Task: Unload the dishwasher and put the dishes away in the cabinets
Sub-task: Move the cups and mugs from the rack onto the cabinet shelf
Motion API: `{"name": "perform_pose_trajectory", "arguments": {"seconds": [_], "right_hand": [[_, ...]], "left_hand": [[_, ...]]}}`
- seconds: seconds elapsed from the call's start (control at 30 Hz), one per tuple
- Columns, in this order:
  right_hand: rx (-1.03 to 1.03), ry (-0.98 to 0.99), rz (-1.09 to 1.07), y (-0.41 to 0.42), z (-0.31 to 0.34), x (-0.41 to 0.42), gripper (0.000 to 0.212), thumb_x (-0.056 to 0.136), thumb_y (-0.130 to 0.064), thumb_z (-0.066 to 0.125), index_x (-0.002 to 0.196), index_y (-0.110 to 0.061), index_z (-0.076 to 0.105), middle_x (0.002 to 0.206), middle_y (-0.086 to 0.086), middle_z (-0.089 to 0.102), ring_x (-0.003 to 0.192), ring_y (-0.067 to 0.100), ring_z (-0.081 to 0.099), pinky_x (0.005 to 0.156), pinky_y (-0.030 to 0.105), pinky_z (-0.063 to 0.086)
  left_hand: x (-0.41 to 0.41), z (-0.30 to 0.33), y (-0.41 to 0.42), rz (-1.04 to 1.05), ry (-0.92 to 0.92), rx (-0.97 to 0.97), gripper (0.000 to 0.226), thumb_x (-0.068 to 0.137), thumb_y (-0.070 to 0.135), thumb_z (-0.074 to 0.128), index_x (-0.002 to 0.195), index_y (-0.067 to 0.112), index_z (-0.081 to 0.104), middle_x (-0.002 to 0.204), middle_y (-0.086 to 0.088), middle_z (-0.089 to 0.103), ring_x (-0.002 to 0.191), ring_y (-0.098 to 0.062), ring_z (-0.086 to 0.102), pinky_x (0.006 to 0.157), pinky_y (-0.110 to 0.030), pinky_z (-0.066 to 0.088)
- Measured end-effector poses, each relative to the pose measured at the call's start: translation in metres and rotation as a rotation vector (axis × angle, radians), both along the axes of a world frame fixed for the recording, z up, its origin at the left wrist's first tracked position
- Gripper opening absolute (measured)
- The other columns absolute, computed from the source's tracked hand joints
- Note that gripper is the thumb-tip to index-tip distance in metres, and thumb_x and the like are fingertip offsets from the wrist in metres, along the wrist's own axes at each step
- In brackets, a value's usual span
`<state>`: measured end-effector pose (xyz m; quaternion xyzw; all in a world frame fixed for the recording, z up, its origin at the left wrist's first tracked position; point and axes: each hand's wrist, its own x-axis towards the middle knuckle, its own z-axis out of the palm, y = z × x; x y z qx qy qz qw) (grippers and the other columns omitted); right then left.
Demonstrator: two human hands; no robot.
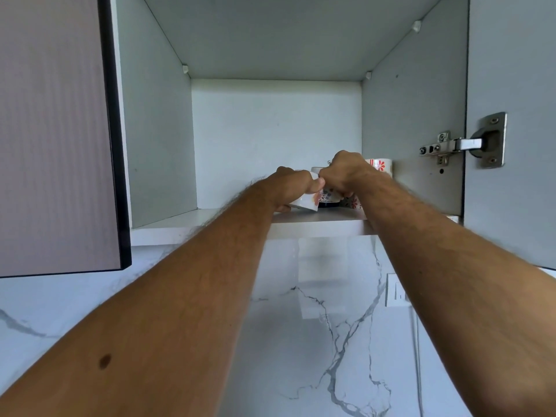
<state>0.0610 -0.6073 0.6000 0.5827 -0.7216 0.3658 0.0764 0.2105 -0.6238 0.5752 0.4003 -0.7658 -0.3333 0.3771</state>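
Both arms reach up into an open wall cabinet. My left hand [293, 183] grips a white cup with an orange flower print [305, 202], tilted just above the shelf [234, 225]. My right hand [346, 173] is closed on another floral cup [329, 195] right beside it; my fingers hide most of that cup. A third white cup with red flowers [379, 166] stands behind my right wrist at the cabinet's right wall. The hands nearly touch each other.
The cabinet's left door [57, 130] hangs open at the left, the right door [511, 85] with its metal hinge [463, 144] at the right. Marble backsplash [316, 326] lies below the shelf, with a white wall socket [397, 291] and a cable.
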Motion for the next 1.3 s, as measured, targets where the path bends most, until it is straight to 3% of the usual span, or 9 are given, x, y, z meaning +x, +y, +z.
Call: {"name": "perform_pose_trajectory", "arguments": {"seconds": [0.27, 0.37, 0.6, 0.7, 0.8, 0.97, 1.1, 1.17, 1.3], "right_hand": [[0.055, 0.056, -0.008, -0.001, -0.002, 0.003, 0.03, 0.092, -0.035, 0.051, 0.071, -0.015, 0.048, 0.07, 0.005, 0.053, 0.065, 0.025, 0.055, 0.07, 0.032, 0.047], [0.065, 0.062, -0.025, -0.002, -0.003, 0.003, 0.028, 0.092, -0.033, 0.052, 0.07, -0.015, 0.047, 0.069, 0.004, 0.051, 0.076, 0.03, 0.055, 0.079, 0.036, 0.05], [0.113, 0.068, -0.028, 0.004, -0.005, 0.005, 0.012, 0.084, -0.02, 0.056, 0.079, -0.009, 0.058, 0.071, 0.007, 0.059, 0.062, 0.023, 0.057, 0.071, 0.032, 0.053], [0.078, 0.026, 0.006, 0.005, -0.006, 0.002, 0.019, 0.079, -0.017, 0.055, 0.09, -0.007, 0.067, 0.082, 0.011, 0.069, 0.071, 0.03, 0.069, 0.077, 0.043, 0.061], [0.05, 0.021, 0.031, 0.007, -0.005, 0.004, 0.019, 0.081, -0.013, 0.055, 0.085, -0.006, 0.072, 0.08, 0.013, 0.073, 0.066, 0.031, 0.073, 0.066, 0.045, 0.062], [0.034, 0.045, 0.06, 0.015, -0.005, 0.008, 0.024, 0.079, -0.012, 0.054, 0.089, -0.006, 0.075, 0.07, 0.01, 0.074, 0.06, 0.023, 0.072, 0.065, 0.04, 0.063], [-0.188, -0.006, 0.106, 0.018, -0.004, 0.008, 0.034, 0.08, -0.009, 0.053, 0.108, -0.011, 0.073, 0.113, 0.012, 0.07, 0.097, 0.025, 0.067, 0.086, 0.031, 0.057], [-0.271, -0.035, 0.145, 0.019, -0.003, 0.007, 0.036, 0.079, -0.007, 0.054, 0.109, -0.017, 0.073, 0.118, 0.007, 0.067, 0.101, 0.022, 0.064, 0.086, 0.028, 0.054], [-0.333, -0.013, 0.158, 0.018, -0.003, 0.007, 0.038, 0.078, -0.004, 0.053, 0.107, -0.018, 0.073, 0.106, 0.002, 0.066, 0.094, 0.019, 0.062, 0.077, 0.023, 0.048]], "left_hand": [[-0.003, 0.0, -0.006, 0.062, -0.043, -0.047, 0.088, 0.053, 0.061, 0.068, 0.127, 0.016, 0.054, 0.118, -0.004, 0.066, 0.112, -0.024, 0.061, 0.081, -0.033, 0.047], [-0.002, 0.0, -0.007, 0.091, -0.079, -0.069, 0.082, 0.067, 0.058, 0.067, 0.132, 0.012, 0.047, 0.128, -0.009, 0.06, 0.122, -0.027, 0.055, 0.092, -0.038, 0.045], [-0.001, 0.0, -0.008, 0.116, -0.141, -0.139, 0.077, 0.079, 0.057, 0.067, 0.135, 0.011, 0.041, 0.128, -0.005, 0.056, 0.118, -0.026, 0.053, 0.099, -0.039, 0.046], [-0.001, 0.0, -0.006, 0.108, -0.184, -0.174, 0.074, 0.072, 0.061, 0.067, 0.124, 0.011, 0.054, 0.123, -0.013, 0.061, 0.114, -0.029, 0.058, 0.08, -0.032, 0.045], [-0.001, 0.0, -0.005, 0.114, -0.218, -0.19, 0.065, 0.067, 0.059, 0.066, 0.112, 0.012, 0.063, 0.114, -0.01, 0.065, 0.099, -0.025, 0.062, 0.069, -0.03, 0.041], [0.0, 0.001, -0.005, 0.157, -0.223, -0.21, 0.038, 0.084, 0.043, 0.066, 0.102, 0.01, 0.061, 0.103, -0.008, 0.064, 0.082, -0.021, 0.056, 0.058, -0.028, 0.035], [0.001, 0.0, -0.005, 0.211, -0.212, -0.232, 0.058, 0.083, 0.043, 0.069, 0.124, 0.007, 0.049, 0.121, -0.01, 0.058, 0.102, -0.025, 0.056, 0.067, -0.029, 0.037], [0.002, -0.001, -0.005, 0.234, -0.226, -0.262, 0.062, 0.083, 0.041, 0.07, 0.129, 0.008, 0.046, 0.123, -0.007, 0.056, 0.109, -0.025, 0.054, 0.072, -0.028, 0.036], [0.004, 0.006, -0.004, 0.241, -0.301, -0.297, 0.042, 0.08, 0.041, 0.072, 0.099, 0.009, 0.055, 0.102, -0.005, 0.06, 0.09, -0.022, 0.054, 0.063, -0.028, 0.038]]}}
